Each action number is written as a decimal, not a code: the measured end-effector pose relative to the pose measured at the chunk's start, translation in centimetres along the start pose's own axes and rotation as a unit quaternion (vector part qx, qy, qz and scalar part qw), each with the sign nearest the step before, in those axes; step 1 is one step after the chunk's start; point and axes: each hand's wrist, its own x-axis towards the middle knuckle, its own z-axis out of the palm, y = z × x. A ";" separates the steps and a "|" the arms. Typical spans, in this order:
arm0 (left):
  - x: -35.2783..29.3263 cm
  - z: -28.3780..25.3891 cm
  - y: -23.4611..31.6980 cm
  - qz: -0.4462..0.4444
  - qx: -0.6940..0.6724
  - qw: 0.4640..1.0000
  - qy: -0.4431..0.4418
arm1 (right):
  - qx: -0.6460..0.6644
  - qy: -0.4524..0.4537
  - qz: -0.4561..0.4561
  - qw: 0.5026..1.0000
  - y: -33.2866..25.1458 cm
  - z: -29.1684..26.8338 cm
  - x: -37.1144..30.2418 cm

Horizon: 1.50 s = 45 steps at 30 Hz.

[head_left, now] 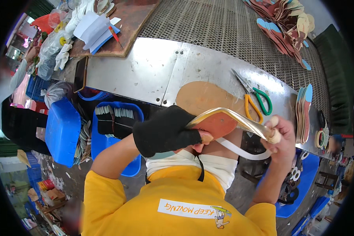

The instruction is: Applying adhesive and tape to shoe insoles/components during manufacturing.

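My left hand, in a black fingerless glove, is closed on a reddish-brown insole above my lap. A shiny gold strip runs along the insole's far edge and stretches off to the right. My right hand, with pale covers on some fingertips, pinches that strip's far end. From near the right hand a white band curves down and back toward the insole. Just beyond lies an oval tan board on the metal bench edge. Scissors with one yellow and one green handle rest beside it.
A stack of insoles stands at the bench's right, with larger piles on the mesh surface. A phone lies at the left. Blue bins flank me; the right bin holds rolls.
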 end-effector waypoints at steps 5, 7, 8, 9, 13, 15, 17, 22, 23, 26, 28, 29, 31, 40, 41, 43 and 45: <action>1.2 2.3 -1.4 0.132 -0.135 0.979 0.072 | 0.195 0.034 -0.009 0.980 4.7 4.0 -0.3; 1.7 3.0 -1.3 0.176 -0.185 0.958 0.133 | 0.229 0.023 -0.006 0.973 5.9 5.5 0.0; 2.1 3.2 -1.4 0.174 -0.184 0.958 0.132 | 0.246 0.007 -0.016 0.969 6.0 6.1 0.3; 2.5 3.3 -1.5 0.173 -0.216 0.947 0.163 | 0.248 0.009 -0.015 0.969 5.5 6.6 0.6; 4.2 4.2 -1.8 0.209 -0.305 0.899 0.234 | -0.059 0.162 -0.157 0.972 4.1 8.4 1.7; 4.6 4.8 -1.7 0.221 -0.377 0.865 0.247 | -0.116 0.160 -0.205 0.959 4.6 8.4 1.5; 4.9 5.4 -1.4 0.252 -0.390 0.848 0.256 | -0.140 0.172 -0.218 0.950 4.7 8.6 1.6; 5.3 6.7 -0.4 0.276 -0.411 0.803 0.331 | -0.192 0.190 -0.268 0.925 5.3 8.7 2.6; 5.3 6.7 -0.4 0.285 -0.403 0.805 0.330 | -0.207 0.183 -0.265 0.924 5.2 8.6 2.7; 5.3 5.6 -1.7 0.279 -0.373 0.828 0.311 | -0.152 0.188 -0.214 0.946 4.0 9.0 2.1; 5.3 5.4 -1.9 0.261 -0.352 0.851 0.291 | -0.083 0.201 -0.164 0.962 3.7 9.1 1.8; 5.4 5.8 -1.6 0.287 -0.369 0.831 0.303 | -0.107 0.188 -0.170 0.961 3.8 8.9 1.8; 5.7 6.4 -1.3 0.312 -0.386 0.810 0.314 | -0.148 0.179 -0.190 0.954 4.4 8.9 2.0; 5.7 6.0 -1.0 0.267 -0.340 0.819 0.378 | -0.335 0.244 -0.319 0.853 5.2 8.7 3.7; 5.7 5.7 -0.9 0.280 -0.329 0.821 0.372 | -0.381 0.200 -0.382 0.818 5.4 8.4 3.8; 5.8 5.1 -0.5 0.294 -0.319 0.824 0.364 | -0.353 0.161 -0.308 0.869 4.4 8.2 3.5; 5.5 4.0 -0.2 0.210 -0.383 0.850 0.295 | -0.321 0.121 -0.231 0.911 4.2 7.9 3.6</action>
